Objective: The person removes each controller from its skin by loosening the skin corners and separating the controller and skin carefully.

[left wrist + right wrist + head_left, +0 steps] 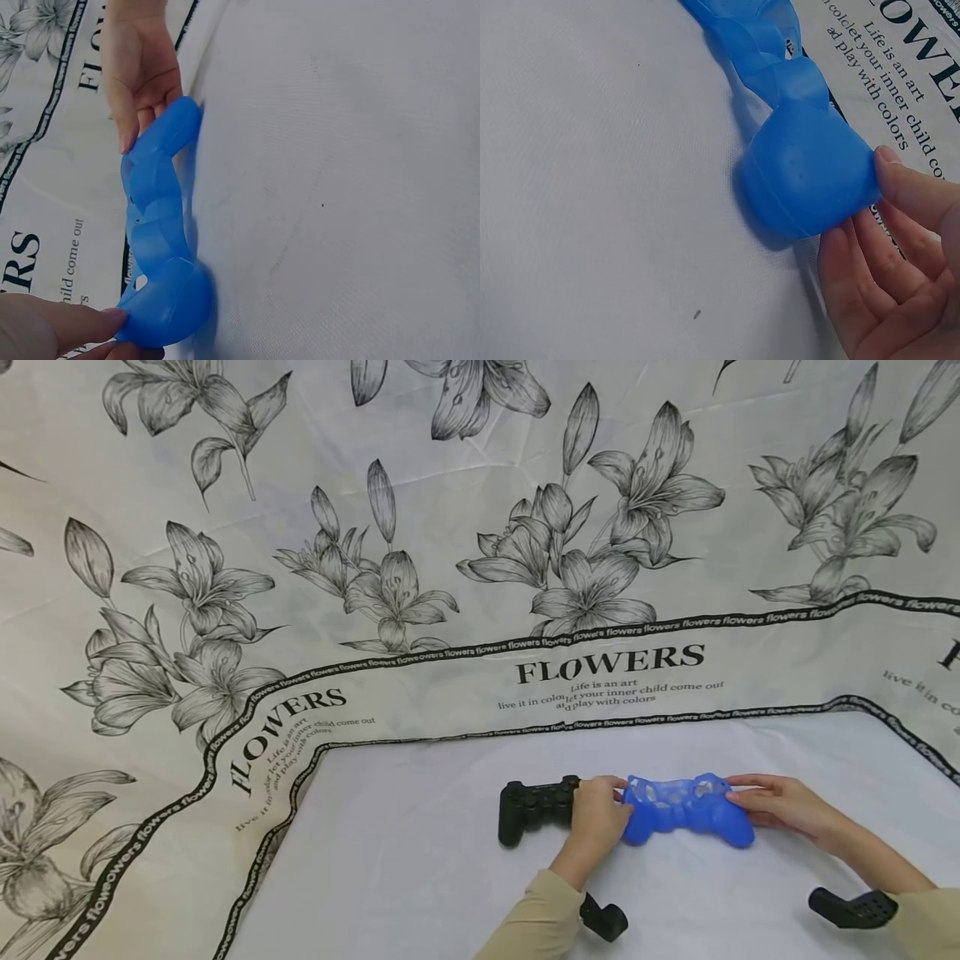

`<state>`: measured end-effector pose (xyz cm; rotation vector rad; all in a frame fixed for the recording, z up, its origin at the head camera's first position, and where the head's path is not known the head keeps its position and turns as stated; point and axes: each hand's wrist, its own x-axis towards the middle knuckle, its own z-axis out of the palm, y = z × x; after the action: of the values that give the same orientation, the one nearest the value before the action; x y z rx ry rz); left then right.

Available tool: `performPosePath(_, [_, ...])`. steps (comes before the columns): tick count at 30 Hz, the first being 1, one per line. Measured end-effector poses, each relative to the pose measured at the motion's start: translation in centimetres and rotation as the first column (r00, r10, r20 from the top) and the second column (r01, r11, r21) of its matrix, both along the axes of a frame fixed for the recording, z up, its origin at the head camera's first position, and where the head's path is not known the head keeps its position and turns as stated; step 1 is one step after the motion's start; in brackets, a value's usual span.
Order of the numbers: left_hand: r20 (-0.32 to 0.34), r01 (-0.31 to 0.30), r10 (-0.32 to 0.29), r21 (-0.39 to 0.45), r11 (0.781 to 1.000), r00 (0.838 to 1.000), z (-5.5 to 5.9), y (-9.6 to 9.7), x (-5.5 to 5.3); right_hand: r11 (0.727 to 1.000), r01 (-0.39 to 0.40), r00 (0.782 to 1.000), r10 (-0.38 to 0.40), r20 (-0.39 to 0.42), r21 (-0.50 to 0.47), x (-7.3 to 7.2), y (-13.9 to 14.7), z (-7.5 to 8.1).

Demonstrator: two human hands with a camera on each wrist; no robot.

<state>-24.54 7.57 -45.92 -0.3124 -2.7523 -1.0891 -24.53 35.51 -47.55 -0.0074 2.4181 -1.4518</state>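
A blue silicone game controller cover point(678, 810) with cut-out holes is held just at the white cloth, one end in each hand. My left hand point(596, 818) pinches its left end between thumb and fingers. At the other end, the thumb and fingers of my right hand point(783, 806) grip the cover's right side. The right wrist view shows that rounded blue grip point(810, 172) between thumb and fingertips. A black game controller point(528, 810) lies to the left, its right part hidden behind my left hand.
White cloth point(390, 843) covers the table, with a flower-printed border point(450, 693) running along the back and left. Black wrist-worn pieces, one by the left sleeve point(603, 918) and one by the right sleeve point(922, 922), stick out over the cloth.
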Motion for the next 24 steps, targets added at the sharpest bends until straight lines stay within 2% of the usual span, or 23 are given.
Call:
performPosePath(6, [-0.073, -0.002, -0.004, -0.075, 0.997, 0.997, -0.2, -0.5, 0.0, 0.999, 0.012, 1.000, -0.011, -0.011, 0.053, -0.2, -0.8, 0.2])
performPosePath(11, [-0.102, 0.006, -0.012, -0.058, 0.998, 0.995, -0.3, -1.2, 0.0, 0.995, 0.021, 0.999, -0.017, -0.046, 0.093, -0.1, -1.6, 0.2])
performPosePath(14, [-0.116, 0.024, -0.026, -0.026, 0.999, 0.993, -0.1, -1.8, -0.1, 0.988, 0.014, 0.993, 0.005, -0.121, 0.154, 0.0, -2.0, 0.4])
performPosePath(16, [-0.148, 0.041, -0.041, 0.000, 0.999, 0.988, 0.1, -2.3, -0.2, 0.977, 0.029, 0.983, 0.010, -0.183, 0.213, 0.0, -2.3, 0.6])
performPosePath(19, [-0.247, 0.056, -0.052, 0.007, 0.998, 0.968, 0.4, -3.4, -0.4, 0.956, 0.075, 0.963, 0.005, -0.269, 0.285, 0.2, -2.6, 1.0])
performPosePath(24, [-0.402, 0.055, -0.055, -0.010, 0.998, 0.914, 1.3, -6.1, -0.5, 0.928, 0.156, 0.927, -0.018, -0.375, 0.339, 0.8, -2.6, 1.4])
